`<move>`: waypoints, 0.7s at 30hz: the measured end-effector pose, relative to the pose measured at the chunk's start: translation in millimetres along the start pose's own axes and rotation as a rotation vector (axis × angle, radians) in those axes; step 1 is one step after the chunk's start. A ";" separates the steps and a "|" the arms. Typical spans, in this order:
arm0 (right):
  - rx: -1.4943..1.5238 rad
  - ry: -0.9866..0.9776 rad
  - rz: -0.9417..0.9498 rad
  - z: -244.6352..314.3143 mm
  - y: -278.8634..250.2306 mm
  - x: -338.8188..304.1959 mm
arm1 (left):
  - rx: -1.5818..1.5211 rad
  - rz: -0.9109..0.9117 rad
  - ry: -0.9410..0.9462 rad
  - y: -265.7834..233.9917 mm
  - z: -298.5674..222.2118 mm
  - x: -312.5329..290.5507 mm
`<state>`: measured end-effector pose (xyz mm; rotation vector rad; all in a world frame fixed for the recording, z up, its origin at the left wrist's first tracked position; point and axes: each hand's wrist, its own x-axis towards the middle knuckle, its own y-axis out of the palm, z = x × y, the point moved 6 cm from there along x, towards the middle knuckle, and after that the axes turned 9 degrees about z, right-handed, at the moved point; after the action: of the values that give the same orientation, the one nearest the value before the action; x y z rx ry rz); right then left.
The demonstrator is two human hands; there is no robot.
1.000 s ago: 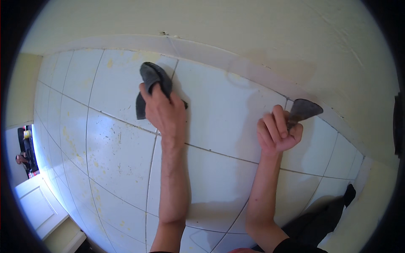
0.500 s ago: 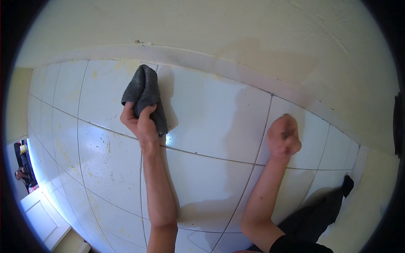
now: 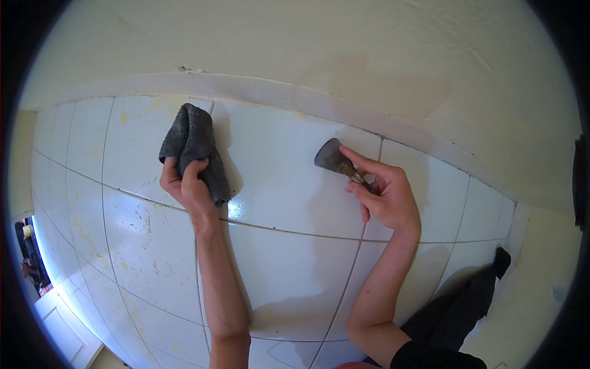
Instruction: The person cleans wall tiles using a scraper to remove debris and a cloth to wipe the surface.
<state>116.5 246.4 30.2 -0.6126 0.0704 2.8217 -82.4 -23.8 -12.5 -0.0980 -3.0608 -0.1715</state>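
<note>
My left hand (image 3: 189,190) grips a folded dark grey cloth (image 3: 192,138) above the white floor tiles, thumb on its near side. In my right hand (image 3: 388,194) is a scraper (image 3: 332,156) with a wide, flared metal blade and a worn handle. Its blade points left toward the cloth, and my index finger stretches along it. The palm covers most of the handle. Both hands hang over the glossy tiled floor (image 3: 289,277), near the wall's foot.
A cream wall (image 3: 369,55) with a low skirting (image 3: 270,88) runs along the far side. Yellowish specks mark the tiles at left. My dark-clad leg (image 3: 458,307) rests at lower right. A white door (image 3: 64,326) stands at lower left.
My right hand has turned and swung left, bringing the scraper's blade into plain sight. The left hand with the cloth has shifted slightly left and nearer in the picture.
</note>
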 end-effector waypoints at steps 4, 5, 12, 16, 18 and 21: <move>-0.339 -0.038 -0.146 -1.7 -19.7 -9.7 | 0.045 -0.002 0.017 -3.0 0.8 4.6; -0.338 -0.037 -0.150 -4.5 -22.0 -9.8 | 0.053 -0.006 0.011 -3.4 0.5 5.3; -0.327 -0.033 -0.357 -10.7 -35.7 -6.9 | 0.033 -0.012 -0.019 -1.3 1.0 5.3; -0.298 0.001 -0.339 -10.9 -24.1 1.5 | 0.034 -0.013 -0.031 -4.6 2.8 5.4; -0.274 -0.010 -0.347 -12.1 -30.2 -2.7 | 0.030 -0.015 -0.037 -4.2 2.3 5.7; -0.242 -0.015 -0.358 -10.6 -23.4 2.6 | 0.038 -0.014 -0.027 -2.0 0.6 5.7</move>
<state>124.5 268.6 19.6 -0.5868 -0.3528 2.5019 -88.2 -25.3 -12.9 -0.0771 -3.0904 -0.1130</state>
